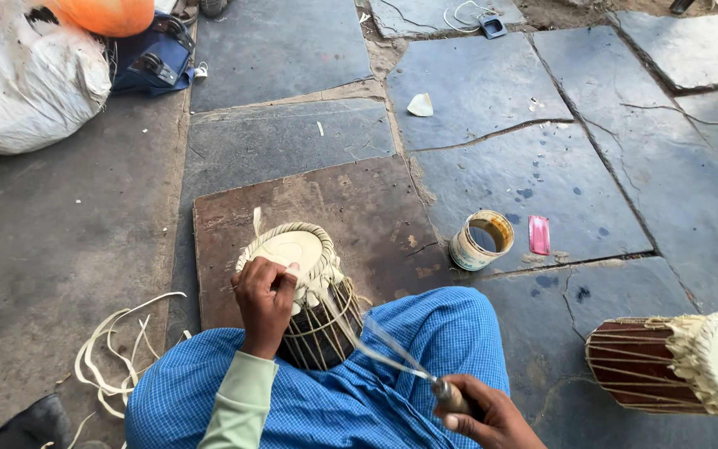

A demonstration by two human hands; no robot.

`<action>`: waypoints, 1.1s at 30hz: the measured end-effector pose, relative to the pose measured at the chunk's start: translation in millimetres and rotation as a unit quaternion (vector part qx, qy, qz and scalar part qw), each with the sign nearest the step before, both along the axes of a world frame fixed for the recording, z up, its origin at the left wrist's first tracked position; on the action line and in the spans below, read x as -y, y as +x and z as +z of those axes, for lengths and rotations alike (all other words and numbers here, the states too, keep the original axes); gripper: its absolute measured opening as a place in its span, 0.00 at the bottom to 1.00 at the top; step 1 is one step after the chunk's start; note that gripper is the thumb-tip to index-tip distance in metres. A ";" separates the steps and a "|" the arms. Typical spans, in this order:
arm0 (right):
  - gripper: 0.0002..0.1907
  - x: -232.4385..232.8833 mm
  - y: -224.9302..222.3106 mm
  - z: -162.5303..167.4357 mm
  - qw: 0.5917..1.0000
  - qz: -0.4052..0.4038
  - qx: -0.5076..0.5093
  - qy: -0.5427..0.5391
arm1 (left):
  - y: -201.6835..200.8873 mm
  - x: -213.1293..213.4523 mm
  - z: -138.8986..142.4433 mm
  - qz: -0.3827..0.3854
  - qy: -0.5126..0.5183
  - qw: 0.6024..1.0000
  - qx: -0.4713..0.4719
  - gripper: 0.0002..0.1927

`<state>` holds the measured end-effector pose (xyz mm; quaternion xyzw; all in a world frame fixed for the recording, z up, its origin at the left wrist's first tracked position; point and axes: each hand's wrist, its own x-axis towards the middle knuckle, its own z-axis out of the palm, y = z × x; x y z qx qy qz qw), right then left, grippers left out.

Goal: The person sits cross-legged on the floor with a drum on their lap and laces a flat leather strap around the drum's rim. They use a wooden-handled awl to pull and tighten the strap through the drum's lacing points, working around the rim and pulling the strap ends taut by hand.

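Two bare hands worked on a small dark-bodied drum with a cream skin head and pale lacing (305,291), sitting just left of centre in the lower half of the frame, braced between the person's knees in blue checked cloth (392,374). Left hand (264,301) rested on the near edge of the drum head, fingers curled together and pinched on the rim lacing. Right hand (488,416), at the bottom edge right of centre, was fisted tight around a dark tool handle (452,397), with a pale strap (380,341) stretched taut from it up to the drum rim; the strap was motion-blurred.

The drum stood on a brown flat stone slab (351,208) set in the grey paved floor. An open round tin with a yellowish inside (481,239) was right of the drum, a pink flat rectangular piece (539,234) just beside it. A second reddish-brown laced drum lying on its side (675,362) was at lower right. Loose pale strips (114,349) lay at lower left. A white sack (31,83) filled the upper left corner, a blue bag (155,58) next to it.
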<state>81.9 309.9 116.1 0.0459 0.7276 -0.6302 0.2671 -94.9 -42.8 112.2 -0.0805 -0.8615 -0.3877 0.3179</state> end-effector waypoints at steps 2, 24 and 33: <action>0.29 5.4 -7.2 -0.2 0.999 -0.041 0.025 0.002 | -16.2 5.5 -1.8 0.010 -0.019 1.000 0.019 0.14; 0.28 40.8 -50.4 4.9 0.988 -0.105 -0.014 0.117 | -23.1 2.1 -4.0 -0.003 0.030 0.999 0.038 0.20; 0.28 56.7 -28.8 20.3 0.958 -0.025 -0.177 0.225 | 1.1 3.0 -15.6 -0.056 -0.064 0.996 -0.038 0.25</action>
